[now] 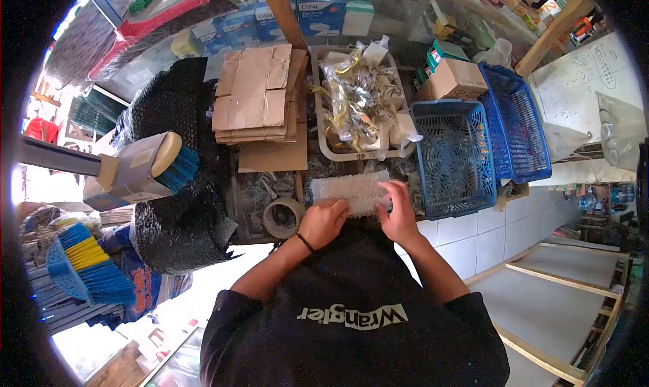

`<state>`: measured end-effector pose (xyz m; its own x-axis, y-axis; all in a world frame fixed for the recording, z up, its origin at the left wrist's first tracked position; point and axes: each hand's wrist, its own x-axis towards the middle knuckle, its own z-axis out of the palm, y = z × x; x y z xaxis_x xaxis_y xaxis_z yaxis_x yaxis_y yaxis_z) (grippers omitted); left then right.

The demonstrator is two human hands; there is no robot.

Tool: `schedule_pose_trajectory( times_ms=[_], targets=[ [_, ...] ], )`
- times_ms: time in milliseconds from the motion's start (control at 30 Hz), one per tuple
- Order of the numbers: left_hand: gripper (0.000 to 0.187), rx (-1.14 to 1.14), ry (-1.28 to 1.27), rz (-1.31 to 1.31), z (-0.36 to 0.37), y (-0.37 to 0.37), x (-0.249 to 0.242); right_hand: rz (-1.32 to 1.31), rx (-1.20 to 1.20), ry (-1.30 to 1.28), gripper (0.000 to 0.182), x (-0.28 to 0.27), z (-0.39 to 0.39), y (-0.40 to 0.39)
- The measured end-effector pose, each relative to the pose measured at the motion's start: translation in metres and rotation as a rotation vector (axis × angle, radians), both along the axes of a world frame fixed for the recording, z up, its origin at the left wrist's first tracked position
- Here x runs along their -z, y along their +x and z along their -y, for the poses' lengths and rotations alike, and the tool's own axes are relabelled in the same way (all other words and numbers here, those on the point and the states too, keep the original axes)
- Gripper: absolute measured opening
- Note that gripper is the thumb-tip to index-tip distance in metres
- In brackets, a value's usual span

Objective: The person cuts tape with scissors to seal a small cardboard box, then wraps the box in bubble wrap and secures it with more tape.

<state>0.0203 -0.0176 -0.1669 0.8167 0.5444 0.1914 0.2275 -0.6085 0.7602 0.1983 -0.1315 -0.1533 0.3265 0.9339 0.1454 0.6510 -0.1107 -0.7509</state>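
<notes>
A pale package wrapped in bubble wrap (pixel 351 187) lies on the work surface just in front of my chest. My left hand (pixel 322 223) is closed at its near left edge, the fingers curled and pinching the wrap. At the right end is my right hand (pixel 399 216), its fingers apart and bent beside the wrap, with the thumb separate from them. Left of the package stands a roll of tape (pixel 282 217). What is inside the wrap cannot be made out.
Behind the package are stacked flat cardboard (pixel 251 93) and a white tray (pixel 326 147) of bagged small parts. Blue baskets (pixel 451 208) (pixel 534 140) stand at right. Black bubble wrap (pixel 169 218) and a broom (pixel 177 164) crowd the left.
</notes>
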Motion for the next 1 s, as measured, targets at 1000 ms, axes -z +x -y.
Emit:
schedule_pose_trajectory(
  times_ms=[1000],
  targets=[
    [0.045, -0.172, 0.220, -0.062, -0.018, -0.004, 0.006, -0.086, 0.177, -0.081, 0.066, 0.010, -0.005, 0.006]
  ],
)
